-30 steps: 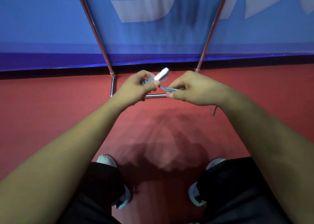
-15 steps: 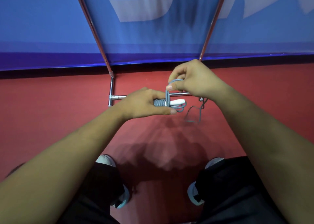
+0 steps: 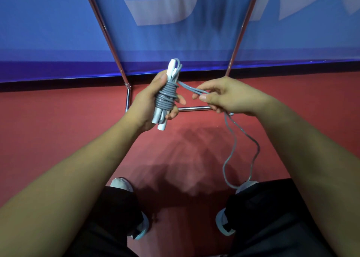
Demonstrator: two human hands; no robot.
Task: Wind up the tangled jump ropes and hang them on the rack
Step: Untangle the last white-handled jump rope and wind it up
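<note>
Since half a second ago the wound jump rope [image 3: 165,98] has swung from lying crosswise to standing nearly upright, and the right hand [image 3: 231,96] has come down from above it and drawn off to the right.

Head view: the left hand [image 3: 148,104] has its grip clenched round the jump rope, thumb on the near side and fingers curled over the grey coils. Two white handles [image 3: 171,67] stick out above the fist, and their other ends show below it. A doubled strand [image 3: 189,88] runs from the top of the coils across to the right hand, whose grip pinches it between thumb and forefinger. Below that hand the rest of the rope hangs as a loose loop [image 3: 258,150], reaching down towards the right shoe [image 3: 247,185]. Whether it touches the shoe I cannot tell.

Behind the hands the metal rack [image 3: 109,42] stands on the red floor [image 3: 58,130] at its far edge, just before a blue banner [image 3: 58,32]. The rack's low crossbar [image 3: 194,108] shows between the hands. The left shoe [image 3: 121,184] stands on the floor near the bottom edge.
</note>
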